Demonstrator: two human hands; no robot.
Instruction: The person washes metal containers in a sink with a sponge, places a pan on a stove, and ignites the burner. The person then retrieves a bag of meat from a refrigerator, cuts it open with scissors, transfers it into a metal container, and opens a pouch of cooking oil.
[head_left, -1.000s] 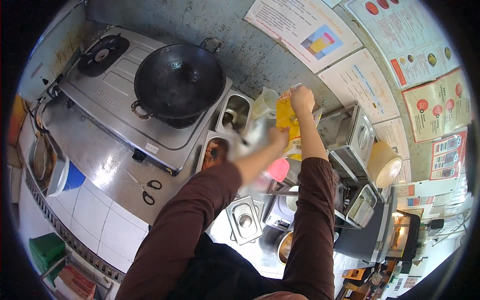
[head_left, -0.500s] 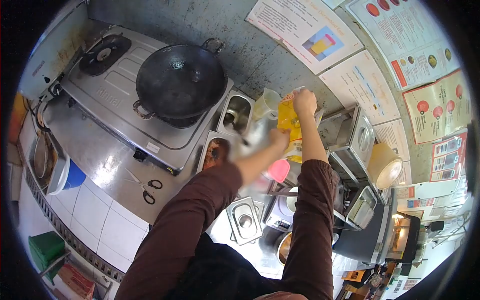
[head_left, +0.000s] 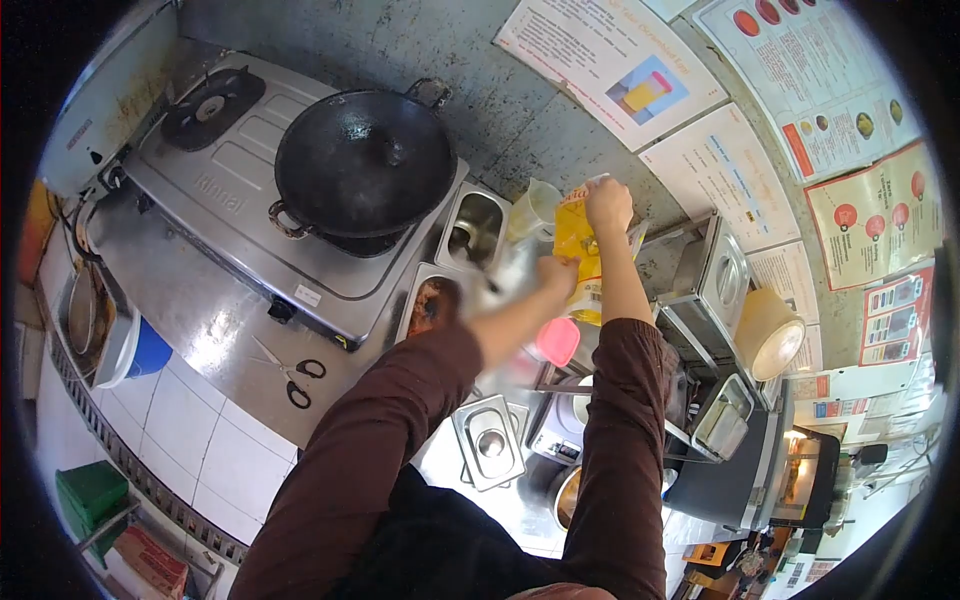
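Observation:
A yellow pouch [head_left: 575, 240] stands upright above the counter, held with both hands. My right hand [head_left: 607, 205] grips its top corner. My left hand [head_left: 556, 276] grips its lower part. Just left of the pouch stands a clear plastic measuring cup [head_left: 531, 208]. A pink lid [head_left: 555, 340] lies below my left forearm.
A black wok [head_left: 362, 160] sits on a steel gas stove [head_left: 230, 190]. Steel containers [head_left: 472, 228] stand beside it, one with dark sauce [head_left: 430, 305]. Scissors [head_left: 290, 370] lie on the steel counter. Lidded steel tins [head_left: 489, 440] and posters [head_left: 720, 170] are on the right.
Both hands and the pouch have shifted slightly down from a second ago; otherwise nothing has visibly changed.

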